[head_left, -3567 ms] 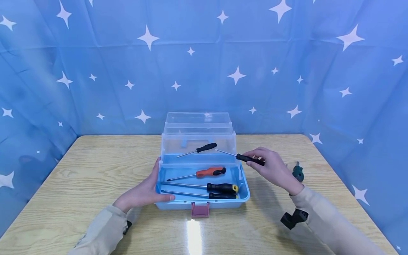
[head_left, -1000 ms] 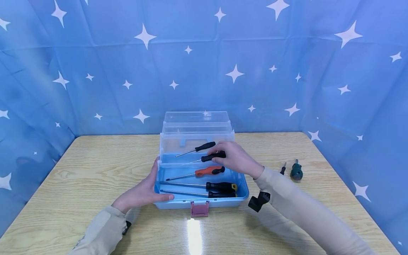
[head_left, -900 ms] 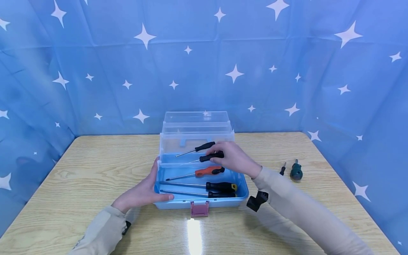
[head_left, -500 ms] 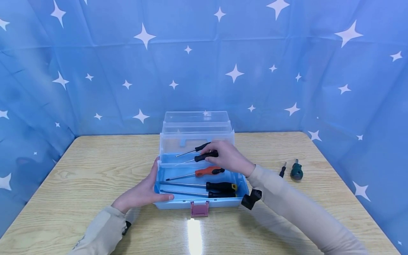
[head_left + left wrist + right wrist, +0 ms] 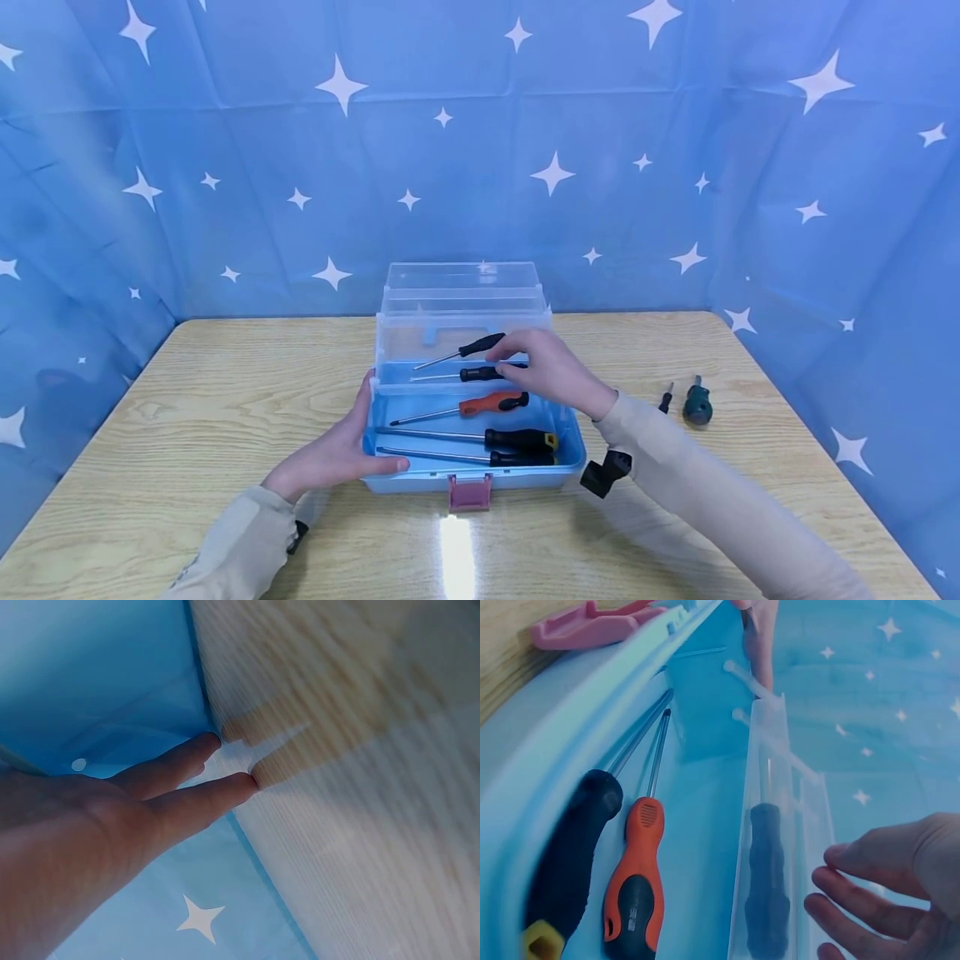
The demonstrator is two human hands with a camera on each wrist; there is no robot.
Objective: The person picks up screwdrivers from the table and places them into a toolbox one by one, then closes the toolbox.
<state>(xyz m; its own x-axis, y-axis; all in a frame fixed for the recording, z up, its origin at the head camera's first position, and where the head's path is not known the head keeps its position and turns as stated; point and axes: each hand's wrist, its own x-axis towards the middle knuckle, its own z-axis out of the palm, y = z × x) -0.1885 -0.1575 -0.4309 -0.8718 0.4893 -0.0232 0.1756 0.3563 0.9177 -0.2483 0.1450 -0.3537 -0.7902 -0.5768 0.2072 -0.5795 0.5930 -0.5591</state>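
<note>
One black screwdriver (image 5: 480,374) lay 9-to-3 lengthwise, at 9 o'clock from the nearer right grip (image 5: 546,365), which was kinda spread, holding nothing.

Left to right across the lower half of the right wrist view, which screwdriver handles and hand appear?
Black screwdriver handle with yellow end, orange-and-black screwdriver handle, all-black screwdriver handle, bare right hand.

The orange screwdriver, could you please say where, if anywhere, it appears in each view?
Head: orange screwdriver below centre, inside the blue box.
Left wrist: not in it.
Right wrist: orange screwdriver left of centre, reaching the bottom edge.
Shared by all three: the starry curtain.
</note>
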